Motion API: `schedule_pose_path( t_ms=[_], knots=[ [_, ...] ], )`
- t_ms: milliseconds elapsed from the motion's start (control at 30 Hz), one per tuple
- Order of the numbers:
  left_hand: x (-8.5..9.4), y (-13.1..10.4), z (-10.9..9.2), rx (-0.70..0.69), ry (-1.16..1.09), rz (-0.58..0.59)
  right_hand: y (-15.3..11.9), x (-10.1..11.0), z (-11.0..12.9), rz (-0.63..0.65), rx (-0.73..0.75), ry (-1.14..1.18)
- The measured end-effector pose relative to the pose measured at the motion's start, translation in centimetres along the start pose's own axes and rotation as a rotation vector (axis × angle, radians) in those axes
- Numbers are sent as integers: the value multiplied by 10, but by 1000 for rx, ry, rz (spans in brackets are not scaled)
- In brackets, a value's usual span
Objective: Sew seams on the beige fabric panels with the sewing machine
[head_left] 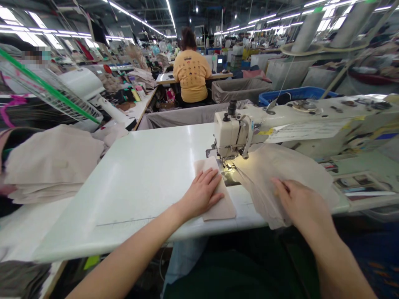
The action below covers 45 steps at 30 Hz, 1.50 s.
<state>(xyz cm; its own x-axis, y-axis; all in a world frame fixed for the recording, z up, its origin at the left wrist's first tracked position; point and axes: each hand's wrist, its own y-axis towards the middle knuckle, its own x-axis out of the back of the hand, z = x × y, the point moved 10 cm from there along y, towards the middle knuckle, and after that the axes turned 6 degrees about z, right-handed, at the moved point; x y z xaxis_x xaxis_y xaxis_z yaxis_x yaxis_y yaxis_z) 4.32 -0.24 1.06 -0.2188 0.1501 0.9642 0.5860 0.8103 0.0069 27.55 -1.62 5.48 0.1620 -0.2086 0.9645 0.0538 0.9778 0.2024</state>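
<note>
My left hand lies flat, fingers a little apart, on a narrow beige fabric piece just left of the needle area. To the right, the thumb and forefinger of my right hand are pinched on a thin, sheer beige cloth. That cloth runs up to the lit presser foot and spreads under the machine arm. The sewing machine stands over both pieces. Whether the two fabrics join under the foot I cannot tell.
The pale tabletop extends to the left, with stacked beige panels beyond its edge. A small tray sits right of the cloth. Behind are a grey fabric bin, a blue basket and a seated person in yellow.
</note>
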Motion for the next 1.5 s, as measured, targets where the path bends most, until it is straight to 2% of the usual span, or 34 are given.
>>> schedule_pose_path(
  t_ms=[33, 100, 167, 233, 333, 567, 733, 1067, 1500],
  knots=[
    [2, 0, -1, -3, -12, -11, -3, 6, -3, -19, 6, -9],
    [5, -1, -2, -14, -32, -27, -11, 12, 14, -56, 154, 109],
    [7, -3, -2, -23, -39, -27, -23, 3, 53, 31, 410, 304],
    [6, -2, 0, -24, -30, -11, -39, -13, 91, 157, 622, 395],
    [6, 6, 7, -16, -6, 16, -49, -36, 119, 266, 735, 375],
    [14, 47, 28, -20, 54, 44, -17, -52, 120, 214, 692, 314],
    [19, 62, 32, -18, 49, 26, -6, -52, 117, 166, 620, 320],
    [17, 68, 41, -13, 19, -10, -3, -51, 118, 102, 594, 335],
    [19, 69, 40, -6, 10, -14, -4, -53, 117, 67, 594, 306]
  ],
)
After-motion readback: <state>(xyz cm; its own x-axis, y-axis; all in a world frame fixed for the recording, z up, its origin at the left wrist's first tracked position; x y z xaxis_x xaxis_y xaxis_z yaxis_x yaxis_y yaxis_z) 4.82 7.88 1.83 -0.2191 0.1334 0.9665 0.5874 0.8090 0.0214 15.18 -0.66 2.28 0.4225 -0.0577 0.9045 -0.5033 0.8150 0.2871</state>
